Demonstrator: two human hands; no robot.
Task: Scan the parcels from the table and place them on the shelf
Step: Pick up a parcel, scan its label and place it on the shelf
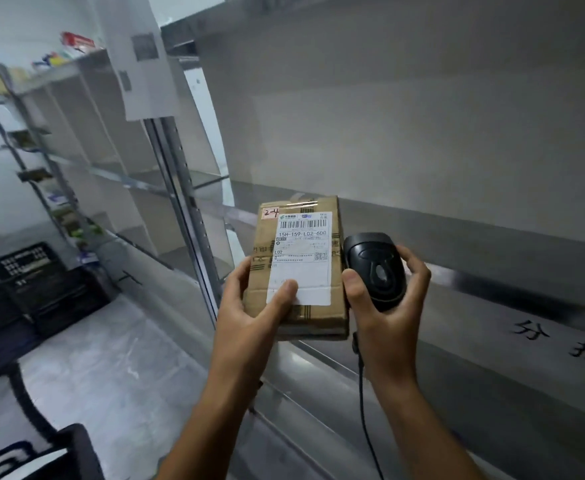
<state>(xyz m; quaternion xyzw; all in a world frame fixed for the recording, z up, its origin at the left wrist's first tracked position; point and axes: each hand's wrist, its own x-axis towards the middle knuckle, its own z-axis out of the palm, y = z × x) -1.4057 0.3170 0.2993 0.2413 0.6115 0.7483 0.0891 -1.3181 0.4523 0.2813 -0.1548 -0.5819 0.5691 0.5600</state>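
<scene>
While the left hand [249,306] holds the parcel [298,268] from below with the thumb pressed on the lower end of its white label [301,251], I read this as mid-cycle: one box picked and carried to the shelf [474,237], not yet set down. The parcel is a small brown carton held flat, label up with the barcode at the far end. It sits in the air just in front of the shelf's front edge and I see no contact with it.

The right hand [384,306] wraps the black scanner [375,271], thumb on its near side and fingers curled over the far side, with the cable [363,410] hanging down past the wrist. The scanner sits just beside the carton's right edge, maybe touching. No beam shows on the barcode, so I can't tell if the scan is done.

Left to do, by my guess: confirm the scan, then slide the box onto the bare shelf board. The table is out of view, so the remaining count is unknown. Black crates [31,282] sit on the floor far left.
</scene>
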